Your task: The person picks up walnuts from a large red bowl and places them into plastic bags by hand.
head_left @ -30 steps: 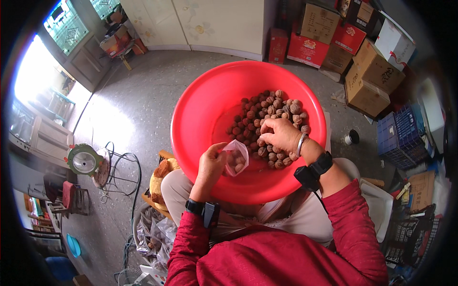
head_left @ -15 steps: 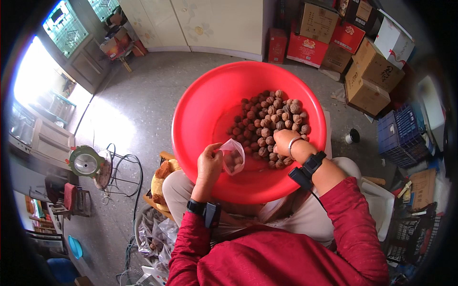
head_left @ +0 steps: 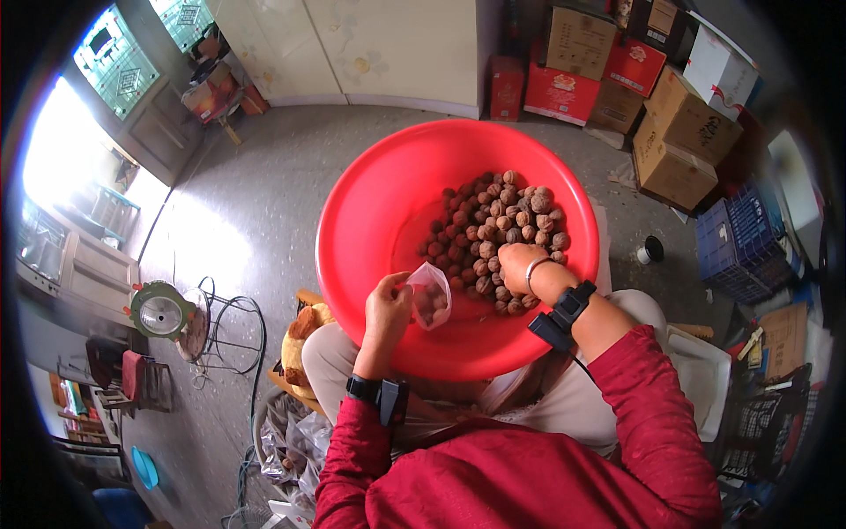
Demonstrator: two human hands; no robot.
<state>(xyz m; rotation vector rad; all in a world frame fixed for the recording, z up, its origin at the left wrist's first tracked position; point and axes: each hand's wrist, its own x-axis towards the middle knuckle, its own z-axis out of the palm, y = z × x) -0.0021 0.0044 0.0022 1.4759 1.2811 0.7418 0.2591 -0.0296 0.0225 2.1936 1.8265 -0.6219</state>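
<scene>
A large red plastic basin [head_left: 366, 203] rests over my lap, with a heap of brown walnuts [head_left: 498, 212] spread across its right half. My left hand [head_left: 388, 310], at the basin's near left, pinches the edge of a small clear plastic bag [head_left: 432, 298]. Several walnuts show through the bag's side, and it hangs inside the basin. On the near right of the heap, my right hand [head_left: 522, 267] is curled down against the walnuts. Its fingertips are hidden, so what they hold does not show.
Stacked cardboard boxes [head_left: 679, 163] and a blue crate [head_left: 745, 242] stand to the right. A white stool [head_left: 705, 370] is beside my right leg. Plastic bags [head_left: 300, 441] lie by my left leg. Farther left are a round green-rimmed appliance [head_left: 161, 310] and a looping cable [head_left: 262, 331].
My right hand has shifted slightly left and down at the walnut heap, its fingers still curled. The left hand keeps hold of the bag, nearly unmoved. The view has tilted slightly.
</scene>
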